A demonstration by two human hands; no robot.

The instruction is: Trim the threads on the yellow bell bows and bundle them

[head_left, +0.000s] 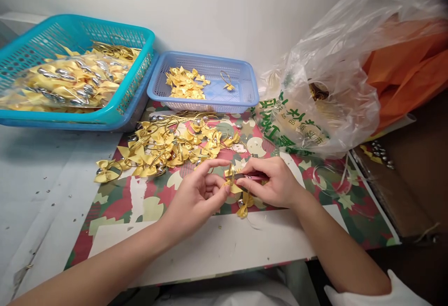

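Between thumb and fingers, my left hand (203,189) pinches a yellow bow with a gold wire loop (231,175), held upright over the patterned mat. My right hand (275,182) is closed around a small pink-handled tool (255,176), whose dark tip reaches the bow and loop. Just below the hands lies another yellow bow (245,203) with a silver bead and a thin thread. A pile of yellow bows (168,145) with gold wires and silver beads spreads behind my left hand.
A turquoise basket (115,110) with bagged bows stands at the back left. Beside it is a blue basket (206,105) holding bows. A clear plastic bag (336,91) and orange material (406,77) fill the right. Silver beads (382,153) lie at the right.
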